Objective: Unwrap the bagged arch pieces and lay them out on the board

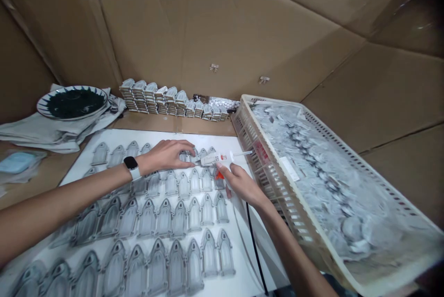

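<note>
My right hand [243, 183] grips a white hot glue gun [210, 159] with an orange trigger [219, 175]. A glue stick [242, 153] juts from its back, and its nozzle points left. My left hand [169, 154], with a smartwatch [132, 167] at the wrist, curves thumb and fingers around one small arch-shaped frame in the back row, close to the nozzle. That frame is partly hidden by the fingers. Rows of similar grey arch-shaped frames [164, 218] lie on the white board [239, 246].
A plastic crate [294, 195] holding clear bags [312, 163] stands at the right. Stacked arch-shaped pieces [151, 95] line the cardboard wall [166, 24]. A dark-centred plate [72, 102] rests on cloths [58, 129] at left. A black cord [255, 246] runs below the right hand.
</note>
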Available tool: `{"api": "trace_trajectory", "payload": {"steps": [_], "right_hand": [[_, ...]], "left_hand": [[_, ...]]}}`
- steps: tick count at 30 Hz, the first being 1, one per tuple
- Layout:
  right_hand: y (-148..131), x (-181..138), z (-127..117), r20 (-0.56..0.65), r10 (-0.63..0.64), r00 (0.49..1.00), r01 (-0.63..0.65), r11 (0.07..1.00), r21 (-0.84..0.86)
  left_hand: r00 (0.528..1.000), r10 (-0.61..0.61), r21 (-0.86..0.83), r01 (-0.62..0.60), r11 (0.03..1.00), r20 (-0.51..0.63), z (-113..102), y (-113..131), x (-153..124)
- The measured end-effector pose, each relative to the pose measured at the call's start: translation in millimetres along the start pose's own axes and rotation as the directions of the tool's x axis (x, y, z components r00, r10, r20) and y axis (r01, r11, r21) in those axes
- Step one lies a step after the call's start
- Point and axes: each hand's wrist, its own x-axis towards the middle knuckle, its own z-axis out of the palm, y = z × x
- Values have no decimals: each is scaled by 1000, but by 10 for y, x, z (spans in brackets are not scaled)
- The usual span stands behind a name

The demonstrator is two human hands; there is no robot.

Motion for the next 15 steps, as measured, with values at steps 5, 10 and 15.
{"api": "trace_trajectory", "payload": {"steps": [5, 10, 15], "right_hand": [[5, 37, -6, -18, -17, 1000, 16, 1000, -24], [1, 61, -24, -31, -27, 999, 23, 993, -117], [-143, 89, -70, 3, -83, 997, 80, 947, -311]], "left_hand": [[1000, 9, 20, -9, 1000, -19, 14, 14, -30], [999, 14, 31, -13, 999, -32, 27, 13, -34], [1000, 9, 37, -8, 999, -16, 25, 21, -34]]}}
